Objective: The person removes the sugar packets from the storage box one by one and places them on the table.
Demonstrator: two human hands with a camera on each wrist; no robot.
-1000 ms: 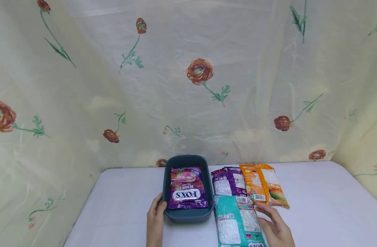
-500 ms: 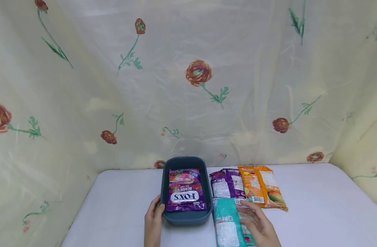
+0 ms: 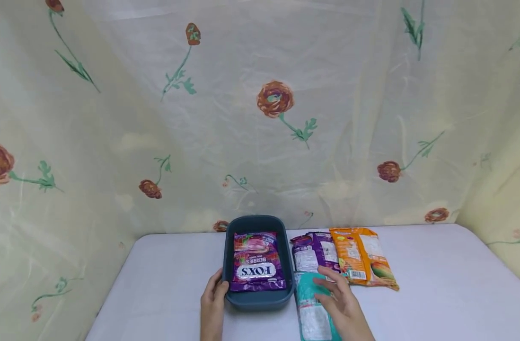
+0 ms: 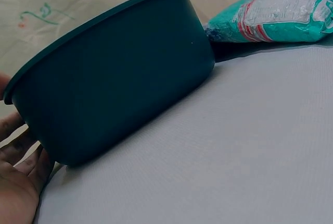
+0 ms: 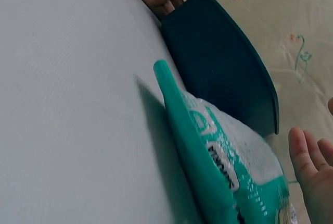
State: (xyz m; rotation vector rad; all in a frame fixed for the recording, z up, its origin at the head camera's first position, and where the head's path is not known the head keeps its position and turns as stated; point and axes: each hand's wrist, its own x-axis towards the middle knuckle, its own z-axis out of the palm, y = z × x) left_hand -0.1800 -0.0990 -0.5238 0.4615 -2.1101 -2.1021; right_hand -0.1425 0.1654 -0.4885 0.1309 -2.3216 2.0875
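Observation:
In the head view a dark blue-green tub (image 3: pixel 260 299) stands on the table, with a purple FOX'S Berries candy packet (image 3: pixel 258 265) lying in it. My left hand (image 3: pixel 213 303) touches the tub's near left corner. The left wrist view shows its fingers (image 4: pixel 21 151) against the outer wall, with one fingertip at the rim. My right hand (image 3: pixel 342 303) is over a green candy packet (image 3: pixel 312 303) right of the tub and hides part of it. In the right wrist view its parted fingers (image 5: pixel 307 156) are clear of the green packet (image 5: pixel 223 166) and hold nothing.
Behind the green packet lie a purple packet (image 3: pixel 306 255) and an orange packet (image 3: pixel 362 255) with a mango picture, side by side. A white cloth covers the table (image 3: pixel 166 284). A flowered curtain (image 3: pixel 225 142) hangs behind the table and along both sides.
My right hand has moved left from the green packet's right edge to above its middle. The left hand keeps its place at the tub. The packets lie where they were.

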